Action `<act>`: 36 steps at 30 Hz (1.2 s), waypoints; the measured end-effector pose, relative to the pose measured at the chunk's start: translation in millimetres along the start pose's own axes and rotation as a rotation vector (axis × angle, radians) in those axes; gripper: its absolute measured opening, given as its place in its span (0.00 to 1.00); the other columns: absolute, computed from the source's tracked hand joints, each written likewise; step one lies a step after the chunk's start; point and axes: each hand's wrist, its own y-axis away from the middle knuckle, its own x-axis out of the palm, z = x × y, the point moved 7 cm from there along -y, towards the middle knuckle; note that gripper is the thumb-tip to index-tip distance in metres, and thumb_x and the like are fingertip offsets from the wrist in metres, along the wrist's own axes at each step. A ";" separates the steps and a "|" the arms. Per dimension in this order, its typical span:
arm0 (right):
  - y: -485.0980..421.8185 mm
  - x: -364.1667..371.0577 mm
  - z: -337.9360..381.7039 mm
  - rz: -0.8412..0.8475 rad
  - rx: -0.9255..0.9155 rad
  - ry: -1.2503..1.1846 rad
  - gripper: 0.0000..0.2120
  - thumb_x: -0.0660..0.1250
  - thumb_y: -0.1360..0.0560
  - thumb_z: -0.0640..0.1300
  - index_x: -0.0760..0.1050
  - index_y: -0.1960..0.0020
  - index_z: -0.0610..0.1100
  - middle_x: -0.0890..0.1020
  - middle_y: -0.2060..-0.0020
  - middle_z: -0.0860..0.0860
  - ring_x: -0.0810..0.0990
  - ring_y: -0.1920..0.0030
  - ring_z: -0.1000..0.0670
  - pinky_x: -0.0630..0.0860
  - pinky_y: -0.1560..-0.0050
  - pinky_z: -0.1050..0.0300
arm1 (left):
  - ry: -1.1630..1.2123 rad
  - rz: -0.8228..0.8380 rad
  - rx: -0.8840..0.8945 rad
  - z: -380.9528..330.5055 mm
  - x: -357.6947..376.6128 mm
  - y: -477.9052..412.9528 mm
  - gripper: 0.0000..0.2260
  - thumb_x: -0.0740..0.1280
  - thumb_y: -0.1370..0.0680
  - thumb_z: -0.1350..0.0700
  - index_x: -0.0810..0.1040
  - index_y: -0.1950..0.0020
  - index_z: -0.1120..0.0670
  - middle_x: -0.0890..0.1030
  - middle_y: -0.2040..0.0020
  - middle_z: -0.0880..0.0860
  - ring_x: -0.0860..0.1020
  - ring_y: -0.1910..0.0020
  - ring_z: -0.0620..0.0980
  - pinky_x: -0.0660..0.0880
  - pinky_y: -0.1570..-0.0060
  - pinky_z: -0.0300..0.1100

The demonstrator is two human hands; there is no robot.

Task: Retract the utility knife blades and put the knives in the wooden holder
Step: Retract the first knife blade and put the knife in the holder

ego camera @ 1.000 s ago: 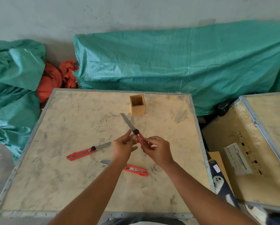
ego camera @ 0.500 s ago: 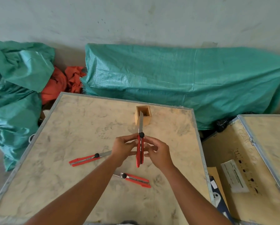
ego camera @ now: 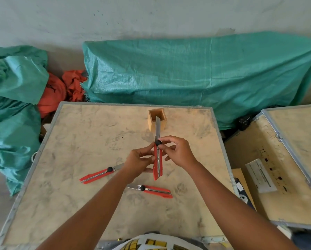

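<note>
A red utility knife (ego camera: 158, 163) is held upright over the table, its long blade out and pointing away toward the wooden holder (ego camera: 151, 120). My left hand (ego camera: 139, 162) grips the red handle from the left. My right hand (ego camera: 176, 150) pinches the black slider knob near the top of the handle. A second red knife (ego camera: 97, 175) lies on the table to the left, blade out. A third red knife (ego camera: 155, 190) lies nearer to me, blade out toward the left. The square holder stands empty at the table's far side.
The table (ego camera: 75, 141) is a plywood crate top with a metal rim. A second crate (ego camera: 277, 168) with a paper label sits close on the right. Green tarpaulins (ego camera: 196, 76) and orange cloth (ego camera: 60, 91) lie behind and to the left.
The held knife turned from a slant to upright with its blade pointing away. My right hand shifted up the handle onto the black knob.
</note>
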 end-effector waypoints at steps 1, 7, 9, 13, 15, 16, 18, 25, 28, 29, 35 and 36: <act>-0.4 4.1 2.2 0.014 -0.006 0.012 0.13 0.73 0.24 0.37 0.83 0.40 0.45 0.85 0.48 0.48 0.88 0.63 0.49 0.85 0.65 0.54 | -0.010 -0.026 0.009 1.1 -3.8 1.4 0.20 0.69 0.22 0.68 0.82 0.35 0.48 0.86 0.48 0.53 0.87 0.57 0.48 0.84 0.62 0.46; -3.1 10.0 6.9 0.055 -0.028 0.057 0.13 0.76 0.27 0.34 0.84 0.43 0.41 0.84 0.46 0.45 0.87 0.60 0.49 0.86 0.63 0.49 | -0.048 -0.082 0.046 -4.3 -13.0 -1.1 0.22 0.67 0.22 0.71 0.79 0.33 0.50 0.85 0.48 0.56 0.86 0.62 0.45 0.84 0.65 0.43; -1.4 12.7 6.1 0.097 -0.044 0.077 0.13 0.77 0.28 0.33 0.85 0.44 0.41 0.82 0.46 0.48 0.86 0.57 0.49 0.87 0.61 0.49 | -0.049 -0.096 0.056 -5.9 -15.6 -3.1 0.23 0.68 0.22 0.71 0.78 0.31 0.52 0.85 0.46 0.56 0.85 0.61 0.45 0.84 0.65 0.43; 3.0 15.1 2.7 0.165 -0.048 0.121 0.14 0.79 0.30 0.35 0.86 0.44 0.42 0.80 0.45 0.52 0.85 0.51 0.50 0.86 0.58 0.52 | -0.030 -0.110 0.069 -11.6 -16.7 -5.9 0.24 0.67 0.22 0.71 0.76 0.30 0.52 0.85 0.48 0.52 0.86 0.61 0.42 0.83 0.66 0.39; 6.2 15.8 0.8 0.184 -0.039 0.132 0.14 0.79 0.30 0.36 0.86 0.44 0.42 0.80 0.44 0.51 0.85 0.51 0.51 0.86 0.58 0.53 | -0.029 -0.115 0.072 -13.5 -16.8 -6.2 0.24 0.67 0.22 0.70 0.76 0.30 0.51 0.86 0.48 0.50 0.86 0.61 0.42 0.83 0.66 0.39; 7.6 15.8 1.2 0.192 -0.035 0.124 0.14 0.78 0.29 0.35 0.86 0.44 0.42 0.81 0.45 0.51 0.86 0.51 0.51 0.87 0.58 0.53 | -0.035 -0.114 0.075 -13.7 -16.7 -6.2 0.24 0.67 0.22 0.70 0.76 0.30 0.50 0.86 0.48 0.50 0.86 0.60 0.43 0.83 0.65 0.39; 9.1 15.2 3.6 0.206 -0.029 0.095 0.13 0.78 0.29 0.33 0.86 0.45 0.41 0.82 0.46 0.51 0.86 0.53 0.49 0.87 0.59 0.51 | -0.043 -0.117 0.077 -13.1 -16.4 -6.4 0.23 0.67 0.22 0.70 0.76 0.30 0.50 0.86 0.48 0.50 0.86 0.59 0.43 0.83 0.65 0.40; 16.1 22.6 7.8 0.337 -0.028 0.216 0.13 0.79 0.30 0.33 0.87 0.47 0.42 0.81 0.45 0.51 0.85 0.53 0.50 0.85 0.58 0.59 | -0.027 -0.166 0.053 -9.5 -19.6 -8.8 0.24 0.68 0.22 0.70 0.76 0.29 0.51 0.86 0.45 0.52 0.87 0.54 0.50 0.85 0.61 0.48; 18.3 23.5 8.0 0.308 -0.069 0.227 0.15 0.78 0.29 0.35 0.86 0.43 0.45 0.82 0.43 0.51 0.84 0.49 0.51 0.83 0.49 0.58 | -0.047 -0.163 0.048 -11.7 -20.0 -7.9 0.24 0.68 0.22 0.69 0.75 0.29 0.50 0.85 0.44 0.52 0.86 0.53 0.49 0.85 0.61 0.46; 19.3 24.2 7.9 0.292 -0.086 0.223 0.17 0.78 0.29 0.36 0.85 0.41 0.46 0.82 0.43 0.51 0.84 0.47 0.52 0.83 0.47 0.58 | -0.053 -0.163 0.052 -12.8 -20.6 -8.2 0.24 0.68 0.22 0.69 0.75 0.29 0.50 0.85 0.44 0.52 0.86 0.52 0.49 0.85 0.60 0.48; 20.1 22.9 9.1 0.195 -0.119 0.137 0.15 0.81 0.32 0.39 0.86 0.47 0.46 0.84 0.48 0.53 0.85 0.50 0.54 0.86 0.55 0.54 | -0.047 -0.170 0.052 -15.3 -24.6 -10.8 0.24 0.69 0.22 0.69 0.76 0.29 0.50 0.86 0.45 0.51 0.86 0.51 0.51 0.85 0.55 0.56; 19.9 22.7 9.3 0.187 -0.126 0.132 0.15 0.82 0.33 0.40 0.86 0.48 0.46 0.84 0.49 0.52 0.85 0.50 0.54 0.86 0.56 0.54 | -0.049 -0.168 0.050 -15.1 -24.9 -11.2 0.24 0.69 0.22 0.69 0.76 0.29 0.50 0.86 0.44 0.52 0.86 0.50 0.52 0.84 0.54 0.58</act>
